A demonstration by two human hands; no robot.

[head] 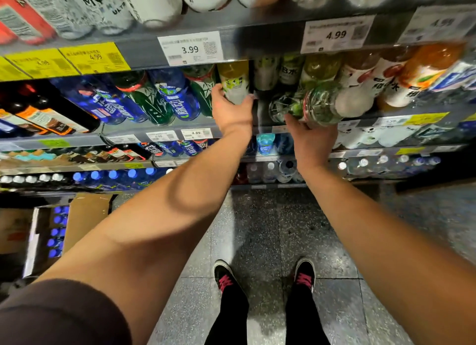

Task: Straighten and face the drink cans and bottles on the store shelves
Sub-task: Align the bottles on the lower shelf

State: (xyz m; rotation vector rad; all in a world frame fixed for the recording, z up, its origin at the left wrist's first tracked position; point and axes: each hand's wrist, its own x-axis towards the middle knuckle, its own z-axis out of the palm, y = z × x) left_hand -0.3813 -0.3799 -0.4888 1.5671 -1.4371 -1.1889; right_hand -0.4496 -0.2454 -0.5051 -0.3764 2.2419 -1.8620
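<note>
My left hand [231, 110] grips a yellow-and-white labelled bottle [235, 83] standing at the front of the middle shelf [159, 129]. My right hand [309, 133] holds a clear bottle with a green and white label [324, 104] from below; that bottle is tilted and blurred at the shelf front. Blue bottles [177, 102] and green bottles [146, 97] stand in rows to the left. Orange and white labelled bottles [401, 79] stand to the right.
An upper shelf carries white cans [108, 7] and price tags marked 3.99 [190, 48] and 4.99 [336, 34]. Lower shelves hold more bottles. An open cardboard box of blue-capped bottles [58, 231] sits on the floor at the left. My feet [265, 277] stand on grey tiles.
</note>
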